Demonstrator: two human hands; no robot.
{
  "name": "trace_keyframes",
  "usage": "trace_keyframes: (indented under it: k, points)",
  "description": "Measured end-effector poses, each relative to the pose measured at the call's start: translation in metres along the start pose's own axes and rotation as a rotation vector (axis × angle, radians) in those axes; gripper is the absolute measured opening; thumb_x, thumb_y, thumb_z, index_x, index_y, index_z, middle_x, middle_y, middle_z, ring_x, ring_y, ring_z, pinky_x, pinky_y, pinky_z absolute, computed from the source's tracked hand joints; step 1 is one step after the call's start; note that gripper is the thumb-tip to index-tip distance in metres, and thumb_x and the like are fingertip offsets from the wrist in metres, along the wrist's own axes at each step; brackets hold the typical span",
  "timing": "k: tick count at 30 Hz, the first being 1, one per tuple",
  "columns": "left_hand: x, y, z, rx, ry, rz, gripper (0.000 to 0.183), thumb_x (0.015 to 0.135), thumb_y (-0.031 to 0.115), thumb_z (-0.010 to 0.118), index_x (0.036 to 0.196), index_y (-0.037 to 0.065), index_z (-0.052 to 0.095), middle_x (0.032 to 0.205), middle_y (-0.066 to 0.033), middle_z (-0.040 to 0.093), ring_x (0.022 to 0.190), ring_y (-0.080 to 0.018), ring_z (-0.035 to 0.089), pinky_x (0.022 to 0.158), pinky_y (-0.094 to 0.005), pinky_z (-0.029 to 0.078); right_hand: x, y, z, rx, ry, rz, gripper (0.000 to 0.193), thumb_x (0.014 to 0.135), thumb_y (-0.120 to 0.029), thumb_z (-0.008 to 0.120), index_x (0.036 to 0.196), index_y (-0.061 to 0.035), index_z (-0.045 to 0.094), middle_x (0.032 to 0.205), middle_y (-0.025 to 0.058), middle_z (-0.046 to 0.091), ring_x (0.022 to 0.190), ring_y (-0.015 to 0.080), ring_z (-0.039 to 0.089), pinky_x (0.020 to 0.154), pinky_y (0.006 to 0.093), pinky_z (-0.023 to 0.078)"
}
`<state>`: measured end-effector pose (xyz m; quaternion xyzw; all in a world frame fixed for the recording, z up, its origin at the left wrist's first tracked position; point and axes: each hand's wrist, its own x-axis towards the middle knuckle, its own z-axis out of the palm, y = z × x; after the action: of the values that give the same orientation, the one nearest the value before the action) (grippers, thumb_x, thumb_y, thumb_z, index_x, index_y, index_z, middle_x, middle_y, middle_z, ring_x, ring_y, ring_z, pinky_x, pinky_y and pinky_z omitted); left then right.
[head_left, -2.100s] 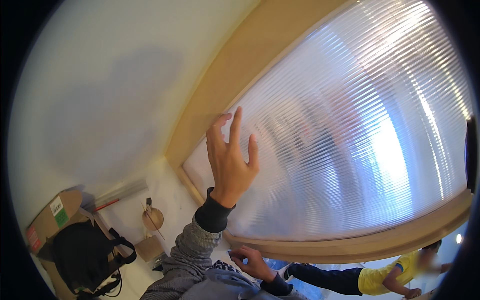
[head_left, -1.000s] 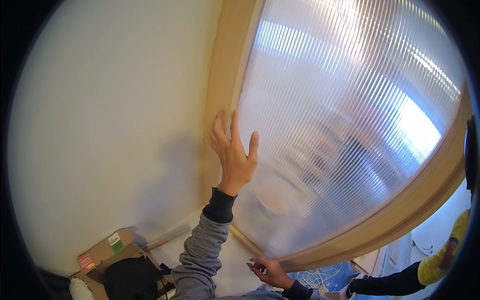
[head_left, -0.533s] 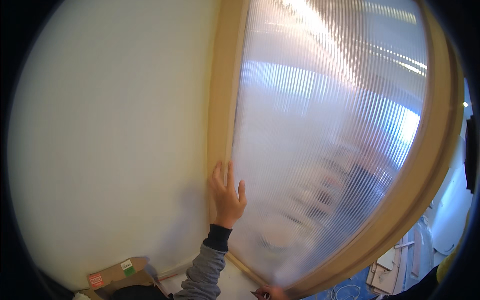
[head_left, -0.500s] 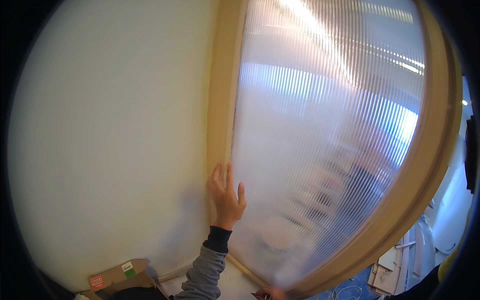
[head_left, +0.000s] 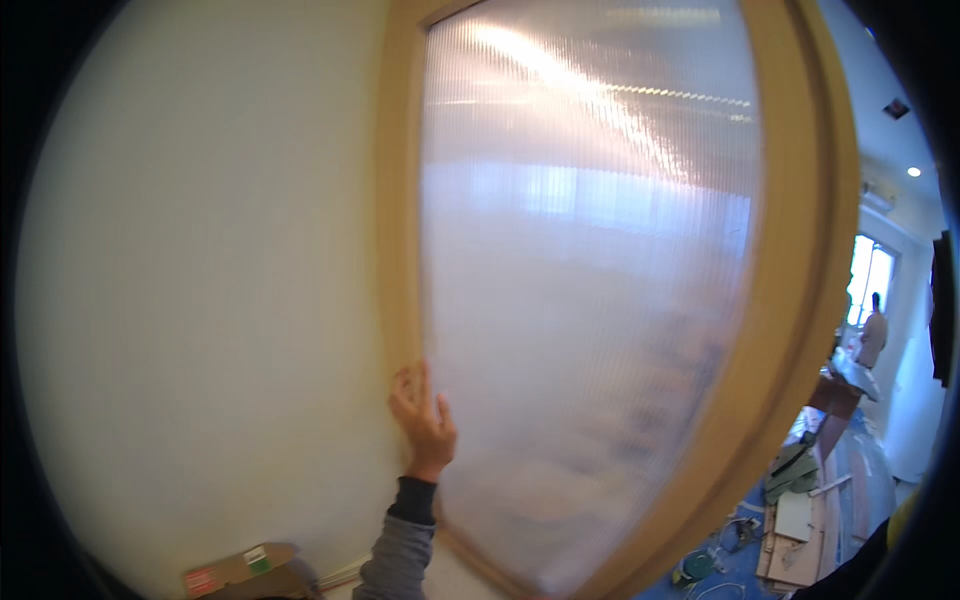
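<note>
Your L hand (head_left: 424, 430) is at approx 7 o'clock, fingers up and loosely spread, thumb apart on the panel side — it's open, nothing visible in its grasp. The fingertips are at the L stile of the wooden frame (head_left: 795, 250), by the inner edge where wood meets the ribbed panel (head_left: 590, 300); can't tell if they press or just brush it. The thumb shows in front of the panel. Your R hand is out of view, so can't tell its state.

The frame takes up the mid of your view, running 12 to 6 o'clock, L stile narrow, R one wide and bowed by the lens. The panel sits inside it, cloudy, w/ fine vertical ribs and a bright glare streak nr 1 o'clock; shapes behind it are blurred.

A pale wall (head_left: 220, 300) fills 9 o'clock, just beside the L stile. Your forearm comes up from 6-7 o'clock in a grey sleeve (head_left: 398, 550) w/ a dark cuff (head_left: 415, 500). Nr 7 o'clock, low by the wall, is a cardboard box (head_left: 228, 575) w/ a red label and a white-and-green one.

Past the R stile, approx 4 o'clock: boards (head_left: 795, 530) in a pile on a blue floor covering (head_left: 655, 585), an olive-green cloth item (head_left: 790, 472) nr them. Out at 3 o'clock — a bright window (head_left: 868, 275) w/ a person (head_left: 873, 335) nr it, small and unclear.
</note>
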<state>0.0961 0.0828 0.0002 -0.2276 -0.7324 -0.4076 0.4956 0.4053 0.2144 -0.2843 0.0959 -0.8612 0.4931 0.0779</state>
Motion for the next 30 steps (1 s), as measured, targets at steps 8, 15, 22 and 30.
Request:
trace_keyframes:
  k: [8, 15, 22, 30]
  points:
    - [0.008, 0.008, -0.008, 0.029, 0.049, -0.069, 0.055, 0.103, 0.025, 0.040, 0.155, 0.008, 0.038, 0.153, -0.0271, 0.030, 0.137, -0.0434, 0.031, 0.113, -0.0552, 0.022, 0.010, -0.009, -0.030, -0.082, 0.029, 0.044, 0.019, 0.095, -0.020, 0.068, 0.090, -0.0018, 0.067, 0.079, 0.0162, 0.067, 0.067, 0.0251, 0.061, 0.061, 0.0391, 0.048]
    - [-0.002, -0.008, 0.008, 0.042, 0.060, -0.102, 0.054, 0.106, 0.033, 0.030, 0.156, 0.012, 0.037, 0.158, -0.0234, 0.028, 0.140, -0.0424, 0.028, 0.114, -0.0567, 0.018, -0.002, -0.009, -0.032, -0.167, 0.057, 0.141, 0.019, 0.095, -0.020, 0.069, 0.089, -0.0021, 0.067, 0.077, 0.0163, 0.066, 0.066, 0.0259, 0.061, 0.061, 0.0397, 0.048]
    - [-0.010, -0.034, 0.021, 0.001, 0.077, -0.132, 0.059, 0.108, 0.042, 0.023, 0.156, 0.010, 0.035, 0.160, -0.0209, 0.027, 0.147, -0.0379, 0.021, 0.119, -0.0531, 0.011, -0.003, -0.002, -0.019, -0.268, 0.051, 0.197, 0.019, 0.095, -0.021, 0.069, 0.089, -0.0025, 0.067, 0.076, 0.0164, 0.066, 0.066, 0.0267, 0.060, 0.061, 0.0403, 0.048]
    - [-0.003, -0.038, 0.023, -0.010, 0.125, -0.084, 0.056, 0.108, 0.038, 0.023, 0.155, 0.011, 0.038, 0.159, -0.0203, 0.031, 0.146, -0.0354, 0.028, 0.119, -0.0487, 0.015, -0.011, -0.013, 0.005, -0.327, 0.025, 0.225, 0.020, 0.094, -0.021, 0.069, 0.088, -0.0029, 0.067, 0.074, 0.0165, 0.065, 0.065, 0.0276, 0.060, 0.061, 0.0410, 0.048]
